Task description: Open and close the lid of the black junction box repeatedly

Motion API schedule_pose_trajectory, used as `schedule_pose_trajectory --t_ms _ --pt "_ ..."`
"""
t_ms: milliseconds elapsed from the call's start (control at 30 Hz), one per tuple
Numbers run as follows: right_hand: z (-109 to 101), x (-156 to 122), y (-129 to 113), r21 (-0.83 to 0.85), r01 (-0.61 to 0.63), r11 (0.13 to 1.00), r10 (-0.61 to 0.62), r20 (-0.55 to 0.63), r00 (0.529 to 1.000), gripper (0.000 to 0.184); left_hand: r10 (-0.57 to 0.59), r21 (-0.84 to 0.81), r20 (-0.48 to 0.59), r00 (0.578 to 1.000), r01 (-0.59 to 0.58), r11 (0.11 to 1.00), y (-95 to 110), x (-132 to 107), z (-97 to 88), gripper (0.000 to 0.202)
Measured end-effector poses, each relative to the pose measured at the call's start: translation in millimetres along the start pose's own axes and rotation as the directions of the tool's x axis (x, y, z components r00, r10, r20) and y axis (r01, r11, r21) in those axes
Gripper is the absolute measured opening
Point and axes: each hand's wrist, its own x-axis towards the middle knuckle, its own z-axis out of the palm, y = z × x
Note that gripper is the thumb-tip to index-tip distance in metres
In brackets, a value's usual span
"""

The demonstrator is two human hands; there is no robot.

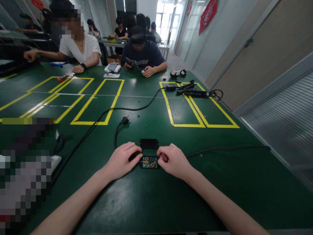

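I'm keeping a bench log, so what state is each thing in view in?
Circuit board: uncovered, components showing.
Black case part: separate, lying just beyond the board.
Power plug: unplugged, prongs bare.
Long black cable: uncoiled across the table.
Yellow tape: stuck down in rectangles.
Left hand: fingers bent, at the board's left end.
Right hand: fingers curled, at its right end.

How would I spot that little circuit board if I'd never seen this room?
On the big green table, find the wearer's left hand and right hand at the near side. The small circuit board sits between them. Its green face with two copper-orange rings sets it apart from the plain black shell just beyond it.
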Motion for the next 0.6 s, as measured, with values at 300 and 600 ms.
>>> schedule_pose_trajectory --t_ms 300,600 --pt "0.5 -2.8 1.9 -0.055 -0.009 0.998 -0.001 -0.179 0.984 0.021 0.006 0.016 -0.011 1.000 -0.006 1.000 -4.6 -1.5 2.2 0.034" --pt "3.1 -4.1 10.9 -0.017 0.152 0.988 -0.153 -0.110 0.982 0.030 0.089 0.036 0.049 0.995 -0.090 0.995 -4.8 -5.1 1.7 0.055"
